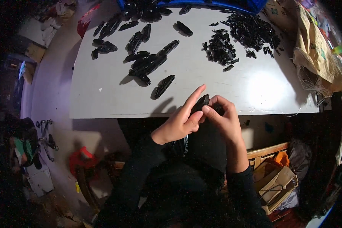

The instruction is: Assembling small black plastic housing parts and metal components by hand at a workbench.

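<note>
Near the table's front edge, both my hands are on one black elongated plastic part (201, 102), tilted up to the right. My left hand (178, 124) grips it from the left between thumb and fingers, its index finger stretched out along it. On the right side, my right hand (228, 118) pinches its end with thumb and fingertips. The part's lower end is hidden by my fingers. A similar black part (164, 87) lies alone to the left of my hands. Beyond it is a loose heap of long black parts (148, 64).
A pile of small black pieces (220, 47) adjoins a bigger pile (252, 32) at the far right of the white table (114, 95). A blue bin (216, 4) stands at the back edge. Woven sacks (317, 57) hang at the right, and a cardboard box (275, 182) sits below.
</note>
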The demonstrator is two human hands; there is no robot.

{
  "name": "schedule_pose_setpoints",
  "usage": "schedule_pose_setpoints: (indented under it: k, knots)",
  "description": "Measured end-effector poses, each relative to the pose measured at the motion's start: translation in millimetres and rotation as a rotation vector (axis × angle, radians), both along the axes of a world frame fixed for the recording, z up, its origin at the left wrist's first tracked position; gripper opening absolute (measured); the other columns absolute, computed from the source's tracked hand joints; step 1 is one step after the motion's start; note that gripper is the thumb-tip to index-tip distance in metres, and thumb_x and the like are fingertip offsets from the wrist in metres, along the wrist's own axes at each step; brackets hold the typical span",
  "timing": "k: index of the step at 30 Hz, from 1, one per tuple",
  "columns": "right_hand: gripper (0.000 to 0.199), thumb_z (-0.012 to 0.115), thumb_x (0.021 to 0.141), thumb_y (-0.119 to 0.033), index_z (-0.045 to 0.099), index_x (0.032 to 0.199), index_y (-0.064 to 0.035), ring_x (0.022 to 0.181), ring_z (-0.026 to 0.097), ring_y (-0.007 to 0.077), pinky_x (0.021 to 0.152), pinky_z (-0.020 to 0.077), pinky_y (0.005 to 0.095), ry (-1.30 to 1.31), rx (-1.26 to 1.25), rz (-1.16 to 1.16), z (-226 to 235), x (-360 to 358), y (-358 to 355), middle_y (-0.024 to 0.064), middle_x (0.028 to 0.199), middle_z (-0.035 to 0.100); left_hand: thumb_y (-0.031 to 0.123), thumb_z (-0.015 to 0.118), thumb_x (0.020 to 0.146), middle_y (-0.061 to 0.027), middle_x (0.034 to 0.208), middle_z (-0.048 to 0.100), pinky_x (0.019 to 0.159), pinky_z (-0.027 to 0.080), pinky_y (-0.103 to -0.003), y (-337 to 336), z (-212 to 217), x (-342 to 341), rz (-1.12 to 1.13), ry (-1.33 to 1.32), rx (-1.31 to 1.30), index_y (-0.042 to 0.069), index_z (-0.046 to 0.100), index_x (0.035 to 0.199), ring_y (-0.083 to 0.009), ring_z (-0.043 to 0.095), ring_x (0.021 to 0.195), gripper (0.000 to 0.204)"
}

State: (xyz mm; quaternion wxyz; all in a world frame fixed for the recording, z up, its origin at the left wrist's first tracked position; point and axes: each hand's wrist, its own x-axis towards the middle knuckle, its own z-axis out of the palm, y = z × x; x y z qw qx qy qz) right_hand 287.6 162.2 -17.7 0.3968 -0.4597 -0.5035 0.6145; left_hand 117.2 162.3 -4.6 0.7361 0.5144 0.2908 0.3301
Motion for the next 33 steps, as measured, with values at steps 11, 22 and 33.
schedule_pose_setpoints:
  k: [11,22,33]
  knots:
    - [0.021,0.065,0.082,-0.018,0.052,0.087,-0.0024,0.061,0.055,0.0084,0.056,0.043,0.0208,0.205,-0.112,-0.021,1.2,0.1,-16.3,0.0014,0.071,0.056,0.012,0.045,0.092,-0.0057,0.074,0.051,0.056,0.045,-0.028,-7.4,16.5,-5.3,-0.088,0.246,0.049,0.012,0.028,0.139,-0.0132,0.051,0.058,0.05]
    - [0.018,0.054,0.074,0.001,0.059,0.092,-0.0022,0.064,0.057,0.0127,0.058,0.0448,0.0274,-0.673,0.466,-0.369,-1.8,50.9,83.7,0.0057,0.087,0.062,0.007,0.064,0.076,-0.0153,0.101,0.046,0.071,0.044,-0.041,25.7,-24.8,-50.4,0.556,1.094,0.718,0.006,0.049,0.102,-0.0317,0.05,0.083,0.029]
    - [0.006,0.06,0.079,-0.001,0.057,0.084,0.0003,0.067,0.059,0.0163,0.059,0.0469,0.0288,-0.877,0.479,-0.085,1.3,26.9,73.5,0.0119,0.079,0.062,0.012,0.029,0.093,-0.0057,0.076,0.051,0.048,0.027,-0.017,14.8,-11.6,-43.9,0.511,-0.081,-0.252,0.004,0.037,0.119,-0.0049,0.034,0.054,0.028]
